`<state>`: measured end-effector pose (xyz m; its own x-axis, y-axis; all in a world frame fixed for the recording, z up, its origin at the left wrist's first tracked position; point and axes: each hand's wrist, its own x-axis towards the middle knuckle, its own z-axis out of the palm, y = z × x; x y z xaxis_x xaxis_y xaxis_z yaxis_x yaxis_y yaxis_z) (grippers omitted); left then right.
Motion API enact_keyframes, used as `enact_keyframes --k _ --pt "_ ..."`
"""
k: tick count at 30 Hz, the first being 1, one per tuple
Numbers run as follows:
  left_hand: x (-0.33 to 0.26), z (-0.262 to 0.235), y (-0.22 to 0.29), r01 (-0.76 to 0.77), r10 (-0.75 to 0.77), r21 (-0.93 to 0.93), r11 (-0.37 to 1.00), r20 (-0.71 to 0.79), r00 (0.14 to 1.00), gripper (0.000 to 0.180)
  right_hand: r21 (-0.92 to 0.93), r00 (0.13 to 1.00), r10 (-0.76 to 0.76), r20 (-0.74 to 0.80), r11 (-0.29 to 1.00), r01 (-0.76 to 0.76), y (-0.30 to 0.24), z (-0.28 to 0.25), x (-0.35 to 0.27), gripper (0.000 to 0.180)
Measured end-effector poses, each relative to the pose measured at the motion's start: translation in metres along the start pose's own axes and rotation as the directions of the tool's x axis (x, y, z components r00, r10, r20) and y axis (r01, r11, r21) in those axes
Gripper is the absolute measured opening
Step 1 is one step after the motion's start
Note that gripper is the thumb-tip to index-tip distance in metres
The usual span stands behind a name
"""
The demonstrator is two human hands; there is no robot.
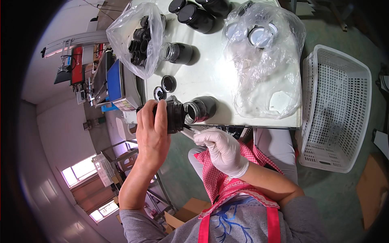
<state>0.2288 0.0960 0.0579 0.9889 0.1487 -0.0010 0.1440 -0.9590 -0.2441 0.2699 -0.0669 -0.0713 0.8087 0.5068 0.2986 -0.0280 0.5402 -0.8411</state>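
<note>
My left hand (152, 131), bare, is wrapped round a black cylindrical part (175, 116) above the table's near edge. My right hand (223, 150), in a white glove, pinches a slim tool with a pale shaft and dark tip (190, 132), probably tweezers. Its tip points at the black part's lower right side; whether they touch, I cannot tell. Just right of the part, a dark glass jar (204, 108) lies or leans with its open threaded mouth towards it. Beyond my left hand, a black ring-shaped piece (168, 84) and a black piece with a white centre (160, 93) rest on the table.
A clear bag (154, 60) of black parts stands at the far left, beside another open glass jar (180, 53). Several black-lidded jars (196, 18) are at the back. A plastic bag (267, 69) with white lids covers the table's right. A white basket (336, 109) stands further right.
</note>
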Motion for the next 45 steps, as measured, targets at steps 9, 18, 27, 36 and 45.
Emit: enact_keyframes --k 9,18,27,36,45 --pt "-0.001 0.001 -0.002 0.020 -0.020 -0.013 1.000 -0.016 1.000 0.081 -0.123 0.998 -0.056 -0.011 0.991 0.054 -0.012 -0.012 -0.002 0.016" --pt "0.001 -0.001 0.002 0.007 -0.007 -0.035 0.999 0.000 1.000 0.082 -0.072 0.999 -0.043 0.003 0.996 0.043 -0.001 0.001 0.007 0.013" --pt "0.002 0.000 0.000 0.016 -0.015 -0.042 0.999 0.015 1.000 0.082 -0.141 0.997 -0.072 -0.021 0.988 0.069 -0.008 -0.014 -0.001 0.018" --pt "0.001 0.000 0.000 0.009 -0.009 -0.023 1.000 0.010 1.000 0.082 -0.004 0.999 0.024 0.039 1.000 -0.024 -0.005 0.000 0.000 0.014" --pt "0.000 0.002 -0.001 0.030 -0.029 -0.045 0.999 0.017 0.999 0.081 -0.100 1.000 -0.021 -0.020 0.995 0.019 -0.009 -0.014 -0.006 0.014"
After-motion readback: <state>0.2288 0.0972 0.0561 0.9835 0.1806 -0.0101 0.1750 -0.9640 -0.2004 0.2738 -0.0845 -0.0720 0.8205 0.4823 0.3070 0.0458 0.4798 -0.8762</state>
